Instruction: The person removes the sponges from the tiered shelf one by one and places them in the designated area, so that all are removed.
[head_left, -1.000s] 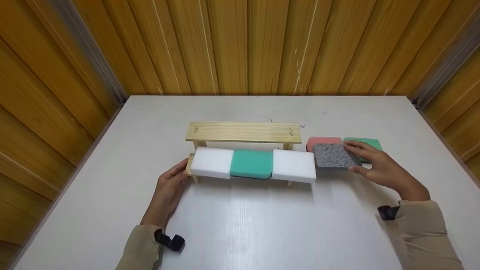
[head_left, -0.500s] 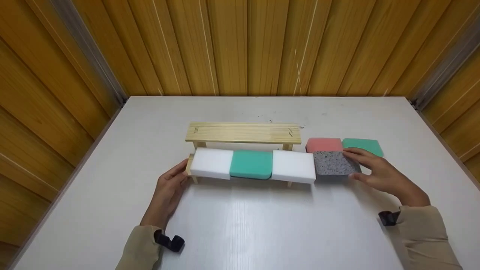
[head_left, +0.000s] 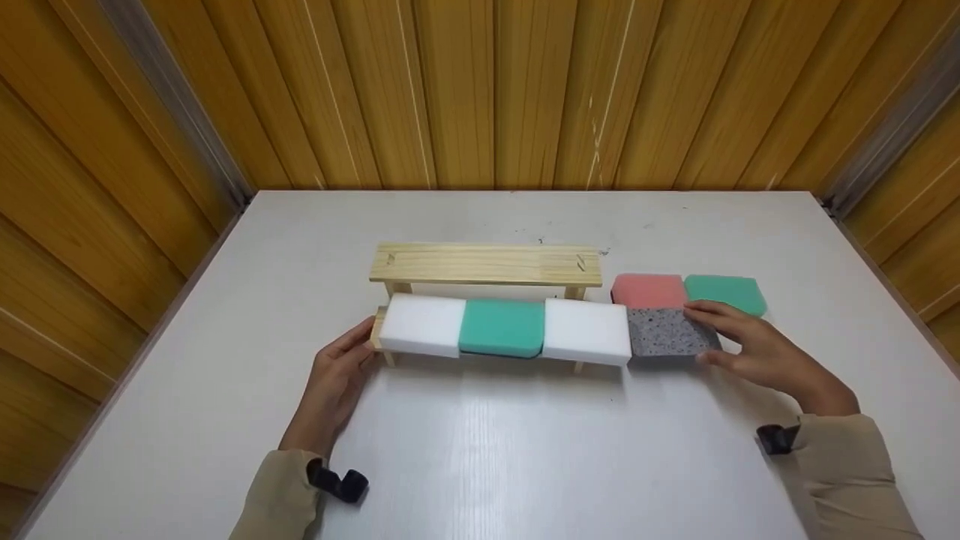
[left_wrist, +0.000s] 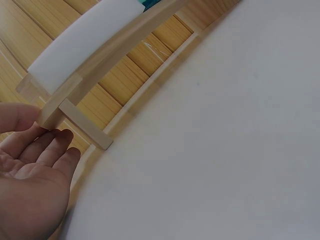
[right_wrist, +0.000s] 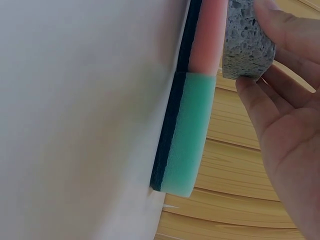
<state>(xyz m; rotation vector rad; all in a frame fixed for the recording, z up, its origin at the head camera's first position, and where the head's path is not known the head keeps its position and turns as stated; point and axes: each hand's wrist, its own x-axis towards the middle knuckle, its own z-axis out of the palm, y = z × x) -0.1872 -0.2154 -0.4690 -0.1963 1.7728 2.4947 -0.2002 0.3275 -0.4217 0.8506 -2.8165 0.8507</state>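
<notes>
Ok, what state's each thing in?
Front pale wooden bench: upright, gripped by left hand
Rear pale wooden bench: upright
Two white foam blocks: flat
Teal rectangular sponge: flat between them
Grey pitted block: in right hand
Pink rectangular sponge: dark side down
Green rectangular sponge: dark side down

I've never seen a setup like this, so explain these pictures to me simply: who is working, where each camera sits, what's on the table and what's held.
There is no machine here, just a person's two bare hands. The wide view comes from a camera worn on the head, looking forward and down. The other two views come from cameras worn on the wrists, each watching its own hand.

On the white table are a farther wooden stand and a nearer wooden stand, which carries two white blocks with a green sponge between them. To the right lie a pink sponge and a second green sponge.

The left hand grips the nearer stand's left end; the right hand pinches a grey speckled block.
</notes>
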